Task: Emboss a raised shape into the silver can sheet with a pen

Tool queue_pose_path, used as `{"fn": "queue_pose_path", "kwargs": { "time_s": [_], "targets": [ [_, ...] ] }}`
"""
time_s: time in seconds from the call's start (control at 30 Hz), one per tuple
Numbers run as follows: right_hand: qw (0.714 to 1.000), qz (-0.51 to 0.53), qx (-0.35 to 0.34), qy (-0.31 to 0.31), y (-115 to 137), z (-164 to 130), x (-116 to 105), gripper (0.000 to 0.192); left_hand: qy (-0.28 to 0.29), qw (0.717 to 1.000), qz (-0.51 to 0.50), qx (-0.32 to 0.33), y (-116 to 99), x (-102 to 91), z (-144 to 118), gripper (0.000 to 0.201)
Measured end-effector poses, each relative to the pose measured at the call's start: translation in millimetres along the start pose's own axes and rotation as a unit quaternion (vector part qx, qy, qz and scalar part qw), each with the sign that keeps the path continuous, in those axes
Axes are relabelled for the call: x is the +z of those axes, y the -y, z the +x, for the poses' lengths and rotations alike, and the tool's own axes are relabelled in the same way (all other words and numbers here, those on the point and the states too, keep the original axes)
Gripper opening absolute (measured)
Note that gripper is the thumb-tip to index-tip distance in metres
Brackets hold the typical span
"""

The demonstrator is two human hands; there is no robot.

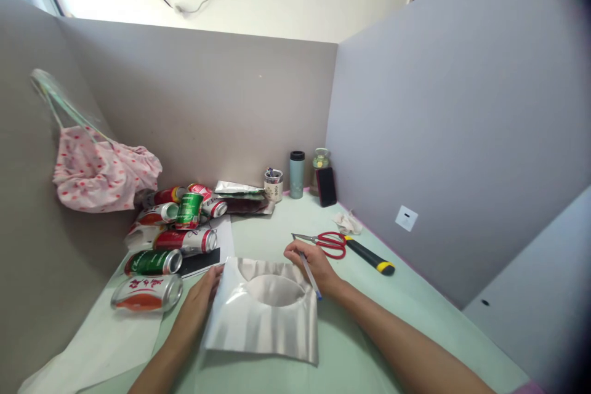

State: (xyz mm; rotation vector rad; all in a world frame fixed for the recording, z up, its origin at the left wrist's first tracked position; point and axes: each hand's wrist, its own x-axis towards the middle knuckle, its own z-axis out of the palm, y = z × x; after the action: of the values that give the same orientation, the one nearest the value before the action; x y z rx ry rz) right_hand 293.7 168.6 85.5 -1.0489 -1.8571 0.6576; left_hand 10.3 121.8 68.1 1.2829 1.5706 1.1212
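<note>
A shiny silver metal sheet [258, 329], slightly bowed, lies before me on the pale green table. In its upper half shows an oval shape; whether this is drawn, cut or a reflection I cannot tell. My left hand [203, 295] is at the sheet's left edge, its fingers bent against it and partly hidden. With my right hand [318, 265], at the sheet's upper right corner, I hold a clear pen [310, 275] with a blue end. Just beyond that hand are red-handled scissors [330, 245] and a black and yellow utility knife [369, 255].
Several drink cans [154, 261] lie piled at left beside white paper [106, 338]. Foil packets [244, 200], a pen cup [273, 186], a tumbler [297, 175], a glass jar [321, 159] and a phone [326, 187] stand at the back. A pink dotted cloth bag [101, 166] hangs left.
</note>
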Motion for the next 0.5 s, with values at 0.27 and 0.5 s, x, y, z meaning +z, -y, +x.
{"fn": "queue_pose_path", "kwargs": {
  "time_s": [0.27, 0.5],
  "targets": [
    [1.000, -0.002, -0.011, 0.005, 2.6, -4.9, 4.4, 0.019, 0.057, 0.998, -0.015, 0.022, -0.1, 9.2, -7.5, 0.059],
    [0.999, 0.010, 0.016, -0.029, 4.6, -4.7, 7.1, 0.020, 0.053, 0.998, -0.033, 0.023, -0.3, 9.3, -11.6, 0.055]
  ]
}}
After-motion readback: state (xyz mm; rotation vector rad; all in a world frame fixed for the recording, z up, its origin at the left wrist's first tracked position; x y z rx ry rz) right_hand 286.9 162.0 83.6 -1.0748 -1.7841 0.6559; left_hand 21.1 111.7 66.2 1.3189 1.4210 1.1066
